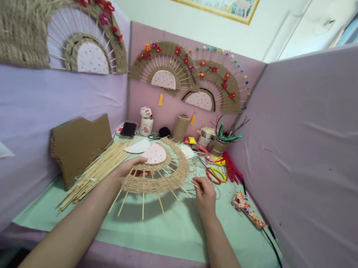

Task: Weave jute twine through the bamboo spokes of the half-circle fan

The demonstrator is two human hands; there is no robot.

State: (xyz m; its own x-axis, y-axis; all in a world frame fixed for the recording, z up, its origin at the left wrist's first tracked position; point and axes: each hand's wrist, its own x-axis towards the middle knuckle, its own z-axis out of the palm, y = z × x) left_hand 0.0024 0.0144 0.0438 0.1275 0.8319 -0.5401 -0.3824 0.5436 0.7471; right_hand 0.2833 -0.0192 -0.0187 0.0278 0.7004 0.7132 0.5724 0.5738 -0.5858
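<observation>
— Jute and thin sticks, that's the fan (pixel 157 173); it sits lifted over the green mat (pixel 185 234), at twelve o'clock from the person. Start at nine o'clock: what worries you there?

— The loose bundle of sticks (pixel 94 174) beside the cardboard (pixel 76 149). The forearm passes just above it; a nudge could roll sticks off the mat.

— And the left hand (pixel 130 169)?

— It is closed around the fan's left edge, thumb on top near the pink centre. Squeeze too hard and a spoke may snap or the weave slide.

— The right hand (pixel 205 194)?

— At three o'clock of the fan, fingers pinched narrow on what looks like a strand of twine; I cannot tell exactly. A sharp pull could loosen the outer rows.

— Further right?

— Scissors (pixel 215 174) and a glue gun (pixel 248 208) lie near; its cord could snag a sleeveless wrist.
</observation>
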